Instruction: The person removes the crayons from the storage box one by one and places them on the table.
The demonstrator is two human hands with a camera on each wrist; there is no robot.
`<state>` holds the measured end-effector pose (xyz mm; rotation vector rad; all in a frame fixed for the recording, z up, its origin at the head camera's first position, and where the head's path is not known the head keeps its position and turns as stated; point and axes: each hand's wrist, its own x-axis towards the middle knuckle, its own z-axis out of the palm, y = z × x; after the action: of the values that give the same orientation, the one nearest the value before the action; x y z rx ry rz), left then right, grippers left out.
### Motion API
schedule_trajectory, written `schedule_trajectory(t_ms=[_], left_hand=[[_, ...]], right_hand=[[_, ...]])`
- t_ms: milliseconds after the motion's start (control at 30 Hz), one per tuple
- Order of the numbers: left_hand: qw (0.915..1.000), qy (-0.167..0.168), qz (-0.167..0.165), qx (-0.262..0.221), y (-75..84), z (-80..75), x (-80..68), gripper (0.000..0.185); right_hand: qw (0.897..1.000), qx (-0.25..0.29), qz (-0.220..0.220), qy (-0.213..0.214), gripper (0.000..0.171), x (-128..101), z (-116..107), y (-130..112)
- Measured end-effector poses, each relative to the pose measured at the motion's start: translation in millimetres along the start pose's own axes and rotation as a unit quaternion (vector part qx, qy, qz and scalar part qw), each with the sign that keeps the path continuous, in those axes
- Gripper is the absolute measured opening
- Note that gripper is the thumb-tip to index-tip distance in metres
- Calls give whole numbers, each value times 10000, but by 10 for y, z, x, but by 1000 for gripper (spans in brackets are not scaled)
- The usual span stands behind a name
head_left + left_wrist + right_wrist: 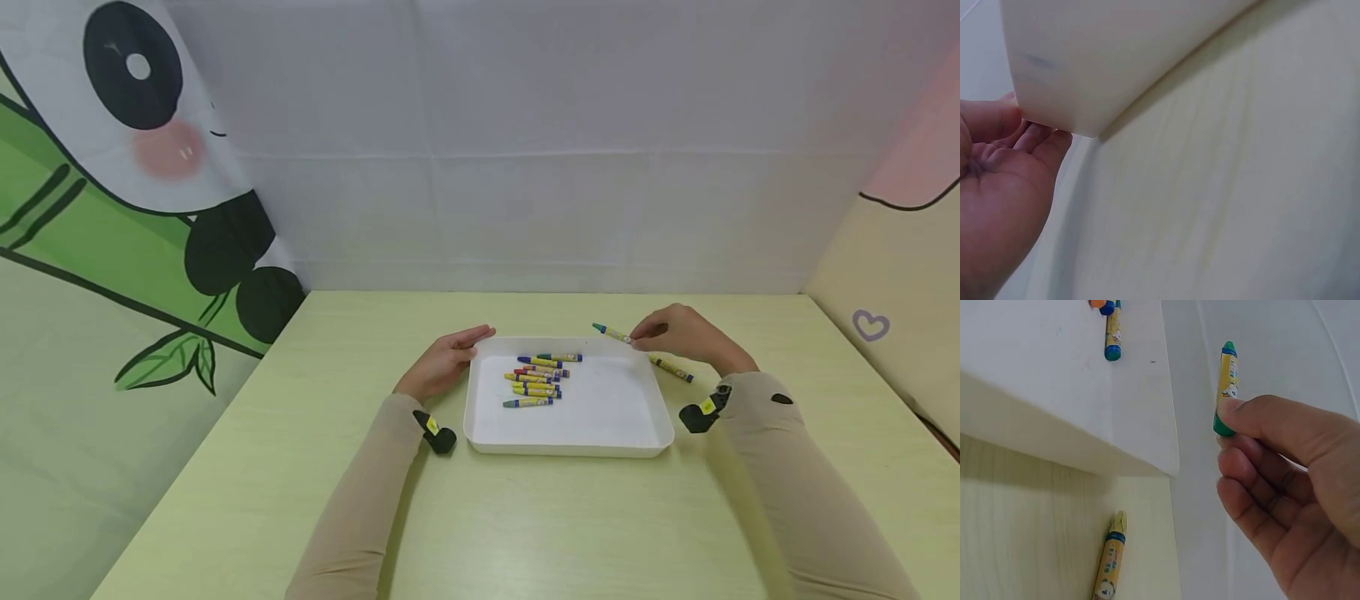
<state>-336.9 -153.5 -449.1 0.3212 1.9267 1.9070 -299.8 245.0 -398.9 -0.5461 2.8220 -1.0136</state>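
Overhead, the head view takes in the whole pale green table (525,517); a white tray (600,425) sits in the middle with a loose cluster of crayons (538,379) lying in its far left part; the left hand (442,362) rests with straight fingers against the tray's far left corner; the right hand (686,333) hovers past the far right corner and pinches a green crayon (611,333), which points left above the tray's far rim; a yellow crayon (671,368) lies on the table just right of the tray, under that hand.

Next, the left wrist view shows only the tray's outer wall (1104,62) up close, with the open palm and relaxed fingertips (1047,140) touching its lower edge and the table (1241,187) beside it; none of the crayons appear here.

Lastly, the right wrist view gives what the head view leaves small; the thumb and curled fingers (1254,462) grip the green crayon (1227,381) by its blunt end, clear of the tray (1054,394); a teal-tipped crayon (1112,334) lies inside the tray near its wall; the yellow crayon (1110,562) lies on the table beside the tray's corner.
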Motion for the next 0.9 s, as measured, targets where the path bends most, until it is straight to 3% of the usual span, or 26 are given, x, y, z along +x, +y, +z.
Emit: schedule_trajectory(t_ms=[267, 900], left_hand=[[10000, -64, 3, 25, -22, -24, -10, 49], [9997, -160, 115, 126, -36, -44, -71, 49]], right_hand=[[9994, 56, 308, 151, 30, -147, -77, 120], [9980, -173, 552, 265, 33, -399, -113, 321]])
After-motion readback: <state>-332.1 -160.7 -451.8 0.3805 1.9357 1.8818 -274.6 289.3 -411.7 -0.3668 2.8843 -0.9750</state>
